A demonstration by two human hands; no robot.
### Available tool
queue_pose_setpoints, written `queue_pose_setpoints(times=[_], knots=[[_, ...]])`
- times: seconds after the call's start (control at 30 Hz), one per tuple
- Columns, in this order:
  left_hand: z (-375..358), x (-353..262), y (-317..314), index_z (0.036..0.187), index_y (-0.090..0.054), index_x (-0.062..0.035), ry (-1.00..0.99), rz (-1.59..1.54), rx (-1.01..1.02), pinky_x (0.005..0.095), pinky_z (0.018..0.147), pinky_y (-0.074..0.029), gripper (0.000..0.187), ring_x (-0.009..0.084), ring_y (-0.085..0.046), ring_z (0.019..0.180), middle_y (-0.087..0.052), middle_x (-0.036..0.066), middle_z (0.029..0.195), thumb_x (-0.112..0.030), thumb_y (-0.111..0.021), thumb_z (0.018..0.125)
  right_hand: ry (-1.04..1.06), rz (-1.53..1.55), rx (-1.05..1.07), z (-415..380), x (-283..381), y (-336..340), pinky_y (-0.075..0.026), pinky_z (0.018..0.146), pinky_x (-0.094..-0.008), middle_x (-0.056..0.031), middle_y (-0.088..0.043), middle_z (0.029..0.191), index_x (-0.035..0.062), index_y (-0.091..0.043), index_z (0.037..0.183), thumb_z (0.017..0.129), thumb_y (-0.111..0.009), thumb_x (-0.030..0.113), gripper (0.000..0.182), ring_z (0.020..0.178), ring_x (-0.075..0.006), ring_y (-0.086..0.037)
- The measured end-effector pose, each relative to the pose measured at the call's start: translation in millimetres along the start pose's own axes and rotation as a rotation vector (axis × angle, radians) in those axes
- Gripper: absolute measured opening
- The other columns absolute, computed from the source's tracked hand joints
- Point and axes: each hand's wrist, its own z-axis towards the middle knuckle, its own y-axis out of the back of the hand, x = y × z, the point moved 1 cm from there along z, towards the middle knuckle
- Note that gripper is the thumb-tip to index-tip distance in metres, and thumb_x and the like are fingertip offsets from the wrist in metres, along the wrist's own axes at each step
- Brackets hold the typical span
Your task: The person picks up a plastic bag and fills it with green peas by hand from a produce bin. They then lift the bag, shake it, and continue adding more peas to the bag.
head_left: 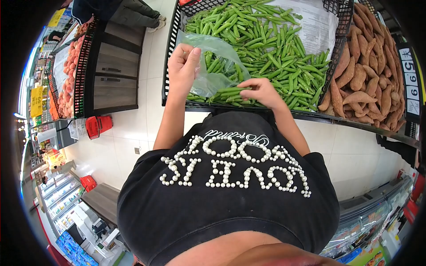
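Observation:
My left hand [183, 66] pinches the rim of a thin, clear greenish plastic bag [205, 88], which hangs with its mouth toward the right. Some green pea pods [214, 65] show through the film. At the bag's lower right edge, my right hand [262, 92] has its fingers closed on a few pea pods [228, 94], whose ends point left toward the bag. Beneath both hands, a black plastic crate [172, 66] holds a wide heap of loose pea pods [275, 57]. Printed paper [313, 31] lines its far right part.
Sweet potatoes [361, 80] are piled to the right, beside a price sign [409, 80]. On the left stand a wooden cabinet [116, 66] and a bin of round reddish produce [71, 75]. A person [133, 15] stands at the upper left. Red baskets [98, 126] sit on the floor.

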Motion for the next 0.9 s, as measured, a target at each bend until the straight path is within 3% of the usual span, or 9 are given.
queue_pose_setpoints(times=[0.1, 0.33, 0.4, 0.5, 0.6, 0.7, 0.77, 0.9], knots=[[0, -3, -2, 0.084, -0.05, -0.0078, 0.015, -0.016, 0.004, 0.0195, 0.041, -0.029, 0.02, 0.0017, -0.038, 0.048, -0.046, -0.006, 0.059, -0.019, -0.061, 0.097, 0.12, 0.223, -0.121, -1, 13, 17, -0.055, 0.069, -0.0259, -0.0113, -0.069, 0.094, -0.0061, -0.065, 0.111, 0.085, -0.069, 0.001, 0.028, 0.073, -0.0141, -0.066], [0, -11, -16, 0.091, -0.049, -0.0076, 0.042, -0.091, 0.016, 0.0216, 0.043, -0.027, 0.014, 0.0041, -0.036, 0.049, -0.042, -0.004, 0.061, -0.016, -0.053, 0.101, 0.211, -0.153, -0.207, 50, 54, -33, -0.053, 0.071, -0.0252, -0.0104, -0.07, 0.092, -0.0049, -0.064, 0.117, 0.089, -0.067, 0.012, 0.032, 0.08, -0.0137, -0.068], [1, -8, -8, 0.092, -0.049, -0.0074, 0.019, -0.192, -0.021, 0.0222, 0.044, -0.027, 0.014, 0.0046, -0.036, 0.05, -0.043, -0.003, 0.062, -0.017, -0.052, 0.101, 0.261, -0.038, -0.124, 83, 53, -58, -0.055, 0.073, -0.0262, -0.0113, -0.069, 0.096, -0.0072, -0.063, 0.115, 0.089, -0.066, 0.011, 0.031, 0.081, -0.0139, -0.067], [2, -18, 1, 0.094, -0.048, -0.0073, -0.072, -0.286, -0.07, 0.0235, 0.044, -0.026, 0.016, 0.0055, -0.035, 0.051, -0.042, -0.002, 0.064, -0.02, -0.05, 0.102, 0.28, 0.189, -0.161, 132, 57, -95, -0.055, 0.076, -0.0272, -0.0103, -0.069, 0.097, -0.0075, -0.063, 0.113, 0.088, -0.066, 0.01, 0.031, 0.085, -0.0133, -0.065], [-1, -22, 21, 0.092, -0.048, -0.0083, -0.087, -0.368, -0.125, 0.0239, 0.044, -0.026, 0.018, 0.0063, -0.032, 0.05, -0.037, -0.003, 0.062, -0.023, -0.05, 0.102, 0.33, -0.239, -0.165, 152, 66, -111, -0.053, 0.078, -0.0348, -0.0163, -0.07, 0.097, -0.0025, -0.064, 0.114, 0.083, -0.067, 0.014, 0.035, 0.087, -0.0253, -0.068], [-11, -23, 44, 0.091, -0.047, -0.0087, -0.045, -0.342, -0.196, 0.0238, 0.044, -0.026, 0.018, 0.0062, -0.032, 0.049, -0.036, -0.003, 0.061, -0.023, -0.049, 0.102, 0.525, -0.496, -0.218, 133, 52, -113, -0.049, 0.089, -0.0406, -0.0192, -0.066, 0.107, 0.003, -0.062, 0.12, 0.082, -0.066, 0.016, 0.04, 0.098, -0.0363, -0.062], [-20, -16, 55, 0.089, -0.046, -0.0105, 0.021, -0.426, -0.144, 0.0237, 0.044, -0.025, 0.02, 0.0064, -0.03, 0.048, -0.033, -0.004, 0.058, -0.025, -0.048, 0.103, 0.607, -0.702, -0.388, 104, 35, -106, -0.044, 0.094, -0.0437, -0.0185, -0.062, 0.114, 0.0034, -0.061, 0.119, 0.083, -0.066, 0.015, 0.039, 0.107, -0.0405, -0.056], [-32, 17, 56, 0.087, -0.044, -0.0145, 0.185, -0.718, 0.008, 0.0226, 0.043, -0.025, 0.023, 0.0063, -0.029, 0.047, -0.031, -0.006, 0.055, -0.031, -0.049, 0.102, 0.472, -0.848, -0.45, 37, 31, -83, -0.046, 0.093, -0.0402, -0.0166, -0.061, 0.113, 0.003, -0.062, 0.116, 0.083, -0.065, 0.01, 0.033, 0.108, -0.0349, -0.057]])
